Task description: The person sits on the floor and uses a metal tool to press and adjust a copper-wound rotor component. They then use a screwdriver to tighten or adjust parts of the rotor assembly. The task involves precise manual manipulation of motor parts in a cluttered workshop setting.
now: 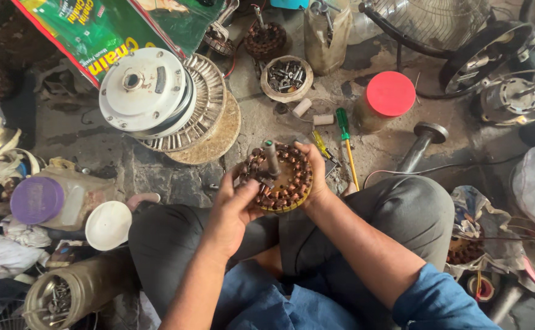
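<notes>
A round fan stator (282,180) with copper windings around its rim and a grey shaft standing up from its middle is held over my knees. My left hand (234,205) grips its left edge, fingers curled onto the windings. At the right side, my right hand (314,177) cups the rim, thumb over the top edge. Both forearms reach in from the bottom of the head view.
On the stone floor lie white round fan motor housings (148,91), a bowl of screws (286,77), a red-lidded jar (387,98), green and yellow screwdrivers (345,137), a hammer (423,142), a purple-lidded jar (41,198), a fan guard (432,21) and another wound stator (265,38).
</notes>
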